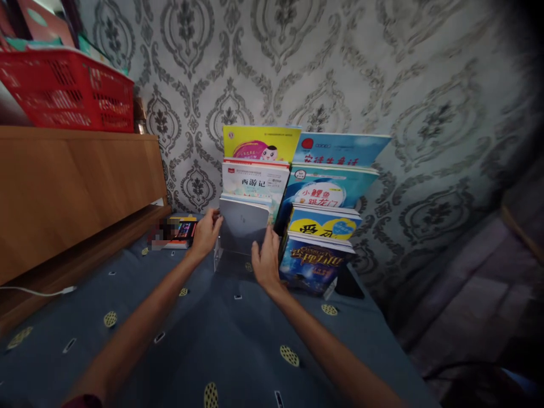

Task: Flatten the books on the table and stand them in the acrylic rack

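Note:
A grey book (pixel 243 225) with a plain cover stands upright at the front of the left column of books. My left hand (pixel 207 232) is at its left edge, with fingers curled around the upper corner. On the other side, my right hand (pixel 267 258) holds the lower right edge, thumb in front and fingers along the side. Right behind the grey book is a white-covered book (pixel 255 178) with Chinese characters, and behind that a yellow book (pixel 261 141). A clear rack (pixel 217 255) shows at the lower left of the column.
To the right stands a second column, with a dark blue book (pixel 312 263) in front and several blue ones behind. More books (pixel 181 232) lie flat at the left. A wooden cabinet (pixel 80 198) carries a red basket (pixel 68 90). A white cable (pixel 38 293) lies near it.

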